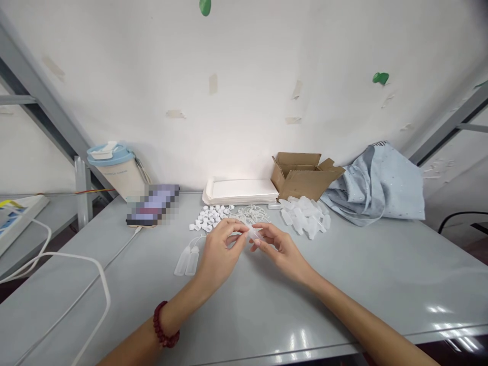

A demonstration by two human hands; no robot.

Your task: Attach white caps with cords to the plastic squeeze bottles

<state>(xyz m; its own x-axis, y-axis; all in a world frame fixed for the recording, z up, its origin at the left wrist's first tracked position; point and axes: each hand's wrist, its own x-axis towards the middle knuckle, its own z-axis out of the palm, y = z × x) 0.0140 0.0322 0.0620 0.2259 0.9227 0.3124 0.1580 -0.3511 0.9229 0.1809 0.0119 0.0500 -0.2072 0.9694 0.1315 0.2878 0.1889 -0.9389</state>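
My right hand (280, 249) holds a small translucent plastic bottle (254, 234) between thumb and fingers, just above the table. My left hand (224, 246) is pinched at the bottle's upper left end; what its fingertips grip there is hidden. Behind my hands lie a pile of white caps (209, 217) and a tangle of thin white cords (253, 214). More translucent bottles (307, 217) are heaped to the right. Left of my left hand, two bottles with cord loops (187, 260) lie flat side by side.
A stack of white flat trays or cards (242, 191) and an open cardboard box (305, 178) stand by the wall. A grey-blue cloth bag (381, 188) lies at right. At left are a phone (152, 206), a lidded cup (120, 173) and a white cable (102, 284).
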